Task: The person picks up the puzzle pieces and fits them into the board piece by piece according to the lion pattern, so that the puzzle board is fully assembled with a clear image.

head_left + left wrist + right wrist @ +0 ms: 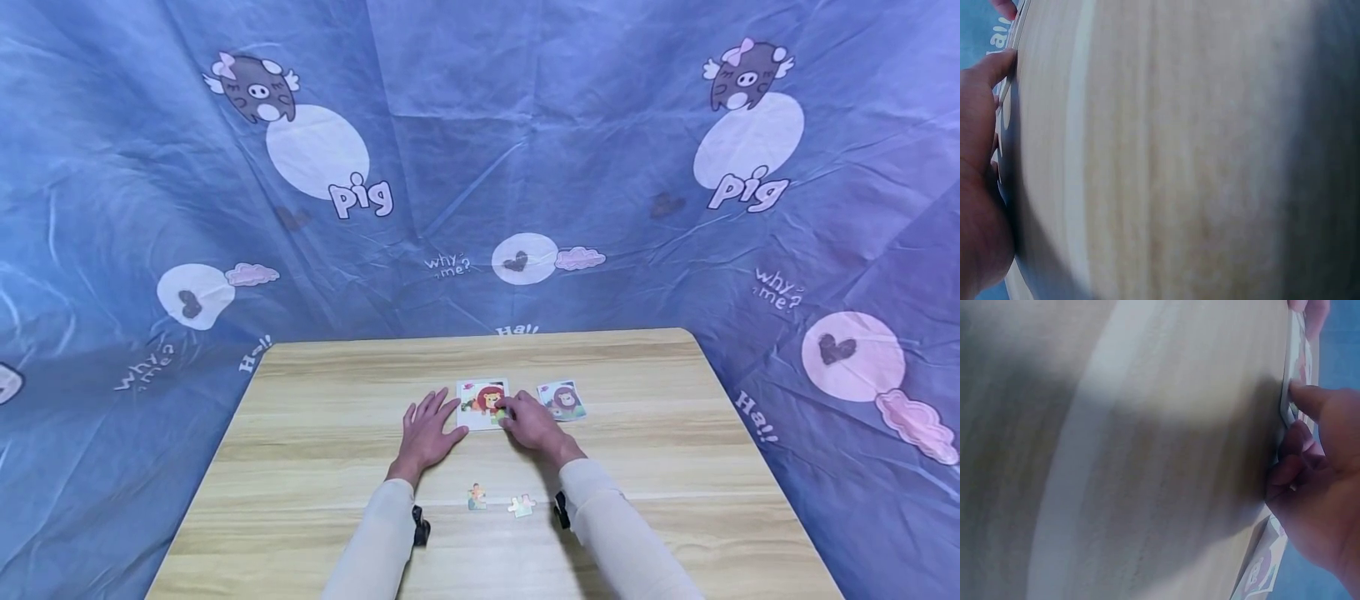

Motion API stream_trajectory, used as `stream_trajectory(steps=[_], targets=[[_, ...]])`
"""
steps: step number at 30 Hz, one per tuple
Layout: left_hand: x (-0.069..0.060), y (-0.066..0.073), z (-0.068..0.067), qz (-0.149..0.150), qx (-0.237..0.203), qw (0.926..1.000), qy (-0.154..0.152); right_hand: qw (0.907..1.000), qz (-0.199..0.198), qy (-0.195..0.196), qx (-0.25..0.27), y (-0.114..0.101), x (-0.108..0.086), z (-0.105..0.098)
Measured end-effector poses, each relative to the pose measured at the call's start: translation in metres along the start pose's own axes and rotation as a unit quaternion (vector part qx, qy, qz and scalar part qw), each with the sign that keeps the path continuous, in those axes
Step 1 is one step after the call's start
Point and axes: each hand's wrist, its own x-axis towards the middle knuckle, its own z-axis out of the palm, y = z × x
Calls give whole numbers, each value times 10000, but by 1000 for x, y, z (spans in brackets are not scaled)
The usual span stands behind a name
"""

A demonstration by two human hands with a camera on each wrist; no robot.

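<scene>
A lion jigsaw puzzle in a white tray [472,423] lies on the table, its lower left part bare white. My left hand [427,429] lies spread at the tray's left side, with thumb and fingertips touching its edge. My right hand [532,421] bends over the tray's right side, and its thumb and forefinger pinch a greenish puzzle piece [501,415] at the picture's lower right. The fingers partly hide that piece. In the right wrist view the thumb presses near the tray's rim while the other fingers curl under the palm [1341,481].
A lion picture card [564,401] lies right of the tray, beside the right hand. Nearer the body are two loose pieces, an orange-and-green one [477,497] and a pale one [521,505]. A blue printed cloth [465,167] hangs behind the wooden table [330,392].
</scene>
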Motion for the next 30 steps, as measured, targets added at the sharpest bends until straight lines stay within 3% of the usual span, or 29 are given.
stream_trajectory(steps=[10,21,30], targets=[[4,-3,-1,60,-54,10000,-31,9994,320,27,144,-3,7,-1],[9,-8,-2,102,-90,9999,-53,9993,351,104,82,-8,8,0],[12,-13,-3,192,-111,9998,-14,9989,290,24,-355,-9,14,2]])
